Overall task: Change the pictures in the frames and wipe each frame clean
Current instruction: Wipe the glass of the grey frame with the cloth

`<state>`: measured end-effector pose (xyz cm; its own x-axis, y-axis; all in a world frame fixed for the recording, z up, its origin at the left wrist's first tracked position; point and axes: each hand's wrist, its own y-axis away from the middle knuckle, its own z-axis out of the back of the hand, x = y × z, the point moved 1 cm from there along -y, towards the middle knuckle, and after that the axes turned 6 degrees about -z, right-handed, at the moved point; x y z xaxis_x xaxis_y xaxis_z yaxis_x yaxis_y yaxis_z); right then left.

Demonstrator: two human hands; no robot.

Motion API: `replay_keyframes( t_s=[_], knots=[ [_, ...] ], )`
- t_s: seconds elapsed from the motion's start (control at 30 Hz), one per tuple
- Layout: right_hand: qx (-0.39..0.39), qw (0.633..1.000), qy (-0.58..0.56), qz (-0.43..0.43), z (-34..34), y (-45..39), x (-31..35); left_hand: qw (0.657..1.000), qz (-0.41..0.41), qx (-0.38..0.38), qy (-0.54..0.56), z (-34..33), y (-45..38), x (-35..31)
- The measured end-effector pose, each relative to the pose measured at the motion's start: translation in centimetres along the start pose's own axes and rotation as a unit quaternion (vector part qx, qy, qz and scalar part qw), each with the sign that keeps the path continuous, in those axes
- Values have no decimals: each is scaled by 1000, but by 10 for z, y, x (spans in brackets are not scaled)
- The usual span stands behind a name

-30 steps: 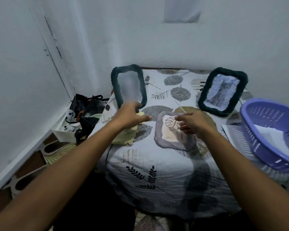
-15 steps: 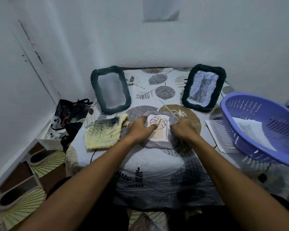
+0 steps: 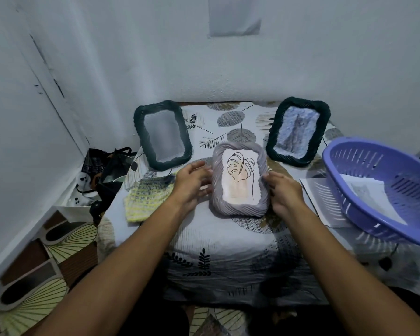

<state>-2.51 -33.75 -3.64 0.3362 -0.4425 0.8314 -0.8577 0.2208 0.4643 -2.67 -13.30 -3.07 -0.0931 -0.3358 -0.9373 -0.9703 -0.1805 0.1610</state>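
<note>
Both hands flank grey frame [image 3: 239, 183]: left hand [image 3: 192, 184] open, right hand [image 3: 283, 192] gripping edge.

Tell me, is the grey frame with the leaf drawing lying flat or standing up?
Standing up, tilted back. The grey frame faces the camera, its bottom edge on the table, with the left hand and right hand at its sides.

A purple basket [image 3: 383, 190] sits tilted at the table's right edge, dark bags [image 3: 104, 170] slumped on the floor left.
</note>
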Motion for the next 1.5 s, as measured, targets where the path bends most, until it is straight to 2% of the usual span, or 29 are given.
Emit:
replay_keyframes(
  t_s=[0.1, 0.27, 0.4, 0.63, 0.77, 1.03, 1.2, 1.5],
  knots=[
    [33, 997, -69, -15, -5, 6, 4, 999, 15, 27, -4, 4, -4, -6],
    [63, 994, -94, 2, -17, 5, 15, 993, 27, 116, -7, 3, -14, -12],
    [81, 991, -104, 17, -23, 0, 24, 988, 32, 151, 11, 0, -26, -16],
    [92, 988, -114, 48, -34, -22, 31, 988, 37, 148, -1, -11, -55, -18],
    [96, 988, -106, 56, -48, -38, 35, 983, 82, 157, 53, -19, -72, -21],
    [101, 990, -18, 98, -81, -84, 49, 977, 5, 145, 156, -26, -130, -24],
    [95, 993, 5, 70, -91, -112, 51, 977, 10, 128, 172, -33, -166, -15],
    [69, 992, 25, 102, -95, -151, 47, 984, -18, 111, 139, -43, -197, -1]
  ],
)
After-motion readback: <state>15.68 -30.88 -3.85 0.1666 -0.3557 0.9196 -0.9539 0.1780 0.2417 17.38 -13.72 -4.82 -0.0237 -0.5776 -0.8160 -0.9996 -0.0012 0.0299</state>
